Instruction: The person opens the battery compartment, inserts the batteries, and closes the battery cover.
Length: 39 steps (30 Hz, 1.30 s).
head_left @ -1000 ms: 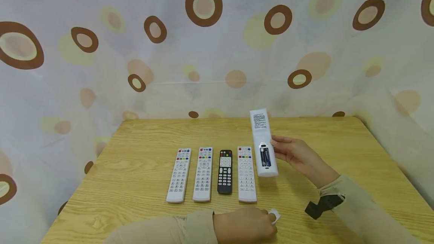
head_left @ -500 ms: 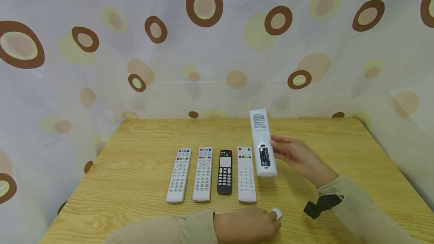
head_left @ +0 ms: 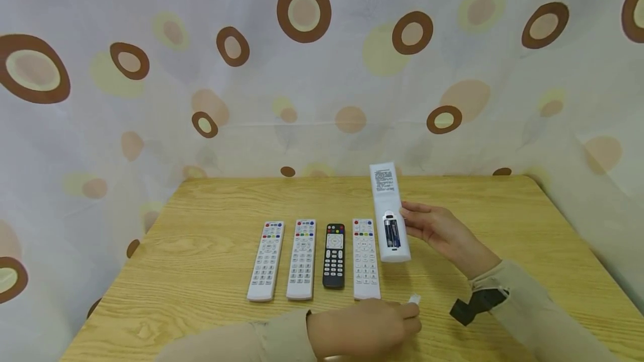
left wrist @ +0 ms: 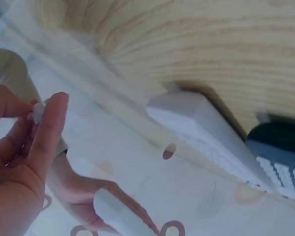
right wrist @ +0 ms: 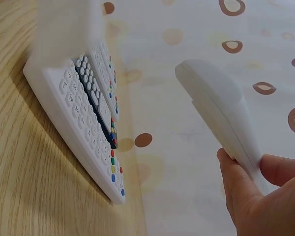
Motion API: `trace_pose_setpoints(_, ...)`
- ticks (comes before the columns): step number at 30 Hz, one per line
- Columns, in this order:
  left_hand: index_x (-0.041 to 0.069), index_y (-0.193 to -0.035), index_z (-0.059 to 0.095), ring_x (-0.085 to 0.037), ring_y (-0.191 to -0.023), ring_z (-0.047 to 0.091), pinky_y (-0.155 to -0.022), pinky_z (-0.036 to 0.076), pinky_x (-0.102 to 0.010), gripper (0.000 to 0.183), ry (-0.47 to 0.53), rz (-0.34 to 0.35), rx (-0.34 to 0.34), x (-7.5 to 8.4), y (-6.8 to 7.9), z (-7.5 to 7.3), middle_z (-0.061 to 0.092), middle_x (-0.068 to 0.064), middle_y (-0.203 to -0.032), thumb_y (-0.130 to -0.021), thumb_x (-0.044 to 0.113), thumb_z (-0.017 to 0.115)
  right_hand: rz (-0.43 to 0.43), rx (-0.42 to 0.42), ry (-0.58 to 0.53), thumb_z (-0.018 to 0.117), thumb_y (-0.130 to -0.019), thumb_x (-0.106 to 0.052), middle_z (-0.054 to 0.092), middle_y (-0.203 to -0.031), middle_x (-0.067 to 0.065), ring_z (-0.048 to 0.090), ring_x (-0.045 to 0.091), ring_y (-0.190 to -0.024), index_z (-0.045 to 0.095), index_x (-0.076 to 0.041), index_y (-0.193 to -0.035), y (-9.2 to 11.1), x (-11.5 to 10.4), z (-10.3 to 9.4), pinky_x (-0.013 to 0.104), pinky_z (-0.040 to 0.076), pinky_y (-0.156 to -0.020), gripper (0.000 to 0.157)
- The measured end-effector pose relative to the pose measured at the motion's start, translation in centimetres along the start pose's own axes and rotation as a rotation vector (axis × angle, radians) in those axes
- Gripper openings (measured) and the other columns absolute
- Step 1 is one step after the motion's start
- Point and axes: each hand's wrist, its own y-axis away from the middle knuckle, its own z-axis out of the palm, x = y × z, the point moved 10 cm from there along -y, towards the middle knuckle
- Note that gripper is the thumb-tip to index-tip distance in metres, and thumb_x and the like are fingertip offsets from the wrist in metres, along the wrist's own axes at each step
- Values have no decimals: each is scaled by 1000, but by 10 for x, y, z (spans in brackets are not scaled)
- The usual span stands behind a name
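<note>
My right hand (head_left: pixel 443 233) grips a white remote control (head_left: pixel 386 197) by its side, raised above the table with its back towards me. Its battery compartment is uncovered, and two dark batteries (head_left: pixel 392 233) lie inside. Lower down, close to the table's near side, my left hand (head_left: pixel 367 327) pinches a small white battery cover (head_left: pixel 415 299) between thumb and fingers. In the left wrist view only a bit of that cover (left wrist: pixel 38 114) shows between the fingertips. The right wrist view has the held remote (right wrist: pixel 219 103) edge-on, with thumb and fingers on opposite sides.
Left of the raised remote, a row lies face up on the wooden table (head_left: pixel 201 261): a white remote (head_left: pixel 265 261), another white remote (head_left: pixel 301 258), a black remote (head_left: pixel 334 256) and a white remote (head_left: pixel 365 258). A patterned cloth (head_left: pixel 322 71) hangs behind and beside the table.
My left hand has shifted slightly right with the battery cover, which has turned in the fingers. The right hand and its remote stay almost still.
</note>
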Motion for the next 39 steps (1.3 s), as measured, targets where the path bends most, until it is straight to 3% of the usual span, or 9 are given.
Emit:
trace_pose_setpoints(6,15,-100,60,0,-77,50,-62,40,-5,10,-44,-4,230,0,14,-39,53,6,-95,-91,14,64,-7,-12,-19,59,-94,-1,67,-99,3,66,14,-91,46,8,-133,1,0,0,28,55,-82,42)
trace_pose_setpoints(10,8,-104,59,-4,-83,55,-75,41,-5,16,181,-38,389,-18,30,-70,59,1,-97,-90,3,63,-16,-35,-39,57,-95,0,67,-99,4,66,15,-91,62,-4,-113,1,0,2,27,55,-82,20)
trace_pose_setpoints(13,2,-105,58,-8,-82,56,-75,43,-7,17,387,-58,536,-40,46,-96,61,-5,-97,-89,-4,61,-23,-54,-41,56,-95,0,67,-99,4,66,15,-92,66,-9,-103,1,0,4,27,55,-82,16)
trace_pose_setpoints(15,1,-103,59,-8,-79,55,-72,45,-8,15,476,-79,635,-57,57,-111,61,-7,-94,-89,-5,61,-22,-57,-25,56,-95,0,67,-100,4,66,15,-92,62,-3,-113,2,1,6,27,54,-83,19)
trace_pose_setpoints(18,1,-101,62,-10,-78,55,-70,47,-12,13,540,-141,728,-81,68,-124,59,-8,-95,-90,-6,60,-10,-49,5,57,-95,-1,66,-100,3,66,14,-93,44,9,-134,2,3,7,28,54,-84,42)
trace_pose_setpoints(21,3,-102,67,-13,-80,54,-71,48,-16,15,544,-229,743,-103,68,-127,56,-7,-96,-92,-4,60,-2,-38,31,57,-95,-2,66,-101,1,65,13,-93,26,17,-142,2,5,7,28,54,-84,58)
trace_pose_setpoints(28,2,-105,66,-16,-86,59,-75,50,-18,12,660,-411,675,-139,47,-109,60,-7,-96,-95,2,59,15,-34,61,56,-96,-4,65,-104,-1,64,12,-95,23,15,-144,0,11,12,28,53,-85,61)
trace_pose_setpoints(32,2,-98,63,-12,-83,59,-72,50,-17,5,710,-447,640,-145,35,-98,63,-7,-96,-94,4,60,23,-33,61,55,-97,-4,63,-106,-2,64,10,-96,21,15,-144,2,12,14,27,53,-86,61)
trace_pose_setpoints(39,2,-96,64,-13,-85,60,-73,49,-15,4,682,-474,579,-145,23,-91,62,-7,-96,-93,4,62,10,-22,62,55,-97,-5,61,-108,-2,64,9,-95,20,16,-144,4,11,15,26,52,-87,62)
